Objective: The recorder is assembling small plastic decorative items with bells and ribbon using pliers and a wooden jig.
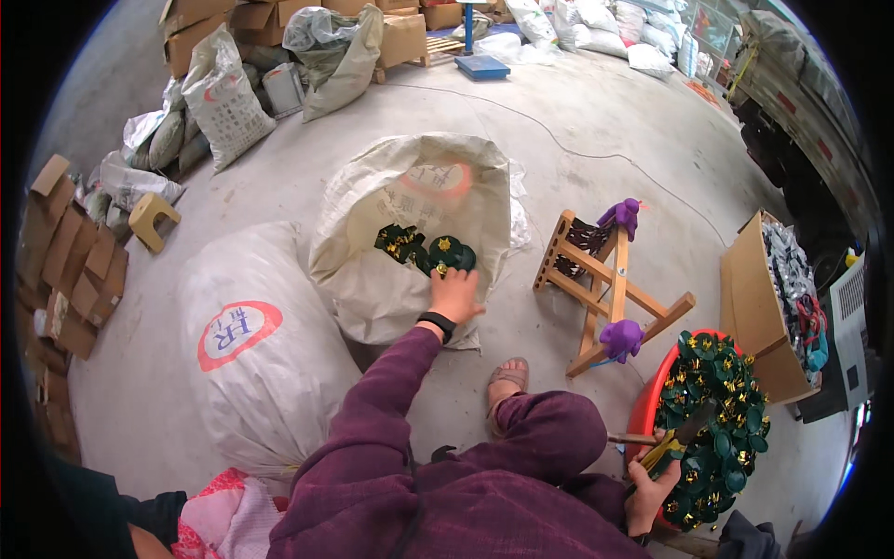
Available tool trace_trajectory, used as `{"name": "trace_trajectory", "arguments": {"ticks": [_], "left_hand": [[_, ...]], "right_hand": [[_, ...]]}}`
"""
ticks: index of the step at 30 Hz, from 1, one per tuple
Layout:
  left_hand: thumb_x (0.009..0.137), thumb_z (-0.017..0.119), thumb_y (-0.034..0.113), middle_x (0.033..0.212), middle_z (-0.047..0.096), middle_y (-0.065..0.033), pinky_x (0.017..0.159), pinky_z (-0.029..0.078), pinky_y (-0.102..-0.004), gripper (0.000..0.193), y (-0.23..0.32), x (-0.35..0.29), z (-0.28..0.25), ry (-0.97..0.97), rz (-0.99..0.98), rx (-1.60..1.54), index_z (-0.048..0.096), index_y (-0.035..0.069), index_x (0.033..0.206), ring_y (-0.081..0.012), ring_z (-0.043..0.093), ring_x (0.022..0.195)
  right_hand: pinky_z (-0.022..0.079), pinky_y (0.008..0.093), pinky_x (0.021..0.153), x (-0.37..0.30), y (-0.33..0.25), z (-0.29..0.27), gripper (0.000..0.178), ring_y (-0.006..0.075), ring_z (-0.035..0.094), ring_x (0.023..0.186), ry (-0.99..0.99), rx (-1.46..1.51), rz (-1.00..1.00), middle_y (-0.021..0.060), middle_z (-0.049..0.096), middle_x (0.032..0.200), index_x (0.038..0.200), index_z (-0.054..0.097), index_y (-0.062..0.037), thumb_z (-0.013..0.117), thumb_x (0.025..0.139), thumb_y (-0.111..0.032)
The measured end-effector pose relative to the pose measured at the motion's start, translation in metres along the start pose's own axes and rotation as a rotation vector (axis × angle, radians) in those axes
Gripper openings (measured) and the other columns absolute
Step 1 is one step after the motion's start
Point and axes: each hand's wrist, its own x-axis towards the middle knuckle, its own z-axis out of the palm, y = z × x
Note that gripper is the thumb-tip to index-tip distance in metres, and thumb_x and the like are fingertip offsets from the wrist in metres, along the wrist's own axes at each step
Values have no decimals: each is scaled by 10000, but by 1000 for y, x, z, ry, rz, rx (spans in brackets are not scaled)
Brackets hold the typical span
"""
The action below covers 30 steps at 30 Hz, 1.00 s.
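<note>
My left hand [454, 296] reaches over the near rim of a white woven sack [363, 289], its thumb held apart from the other fingers. Its fingertips are at dark green round pieces with gold centres [451, 253] inside the sack; no firm grip shows. On the right, my right hand [649, 494] is closed round a yellow-handled tool [663, 455] whose exact kind I cannot make out. Close by is a red tub [649, 410] heaped with more green-and-gold pieces [722, 438]. A brown rod [633, 438] points toward my right hand from beside my knee.
A full white sack [270, 363] stands left of the open one. Ahead to the right, a wooden folding stool [610, 289] with purple wrappings lies tipped. Beyond the tub is a cardboard box [759, 326]. A small yellow stool [152, 222] and cartons [88, 270] line the left.
</note>
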Motion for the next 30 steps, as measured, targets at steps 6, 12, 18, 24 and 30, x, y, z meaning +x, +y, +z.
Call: {"name": "trace_trajectory", "arguments": {"ticks": [6, 12, 18, 24, 30], "left_hand": [[799, 595, 252, 804, 703, -69, 876, 409, -549, 220, -35, 15, 38, -285, -105, 286, 685, 143, 968, -324, 662, 831], [751, 601, 107, 807, 682, -120, 672, 508, -372, 194, -43, 61, -93, 145, -215, -577, 715, 139, 904, -317, 662, 754], [710, 563, 72, 868, 672, -151, 703, 512, -406, 303, -28, 19, -78, -128, -35, -443, 716, 149, 961, -353, 646, 808], [764, 594, 154, 735, 643, -195, 636, 496, -499, 157, 13, 17, -57, -138, 100, -268, 668, 94, 889, -406, 629, 719], [709, 725, 203, 1059, 617, -176, 832, 463, -466, 551, 83, 37, -81, -236, 229, -18, 567, 71, 1219, -367, 586, 981]], "right_hand": [[460, 214, 590, 6, 7, 1, 624, 118, 534, 769, 138, -28, -110, 49, 541, 896, 1260, 493, 0, 584, 654, 118], [474, 228, 687, 1, -1, -2, 649, 115, 547, 837, 118, -20, 17, 79, 544, 1194, 1303, 471, 11, 598, 671, 85], [460, 219, 669, 5, 16, 2, 639, 114, 552, 830, 38, 44, -19, 60, 576, 1043, 1284, 486, 4, 619, 664, 88], [465, 243, 727, 8, 9, -10, 558, 90, 537, 788, 95, -242, -86, 23, 561, 951, 1248, 499, 3, 665, 716, 33], [463, 234, 729, 17, -33, -64, 582, 88, 556, 807, 367, -224, -258, 13, 572, 935, 1282, 471, 4, 662, 734, 44]]}}
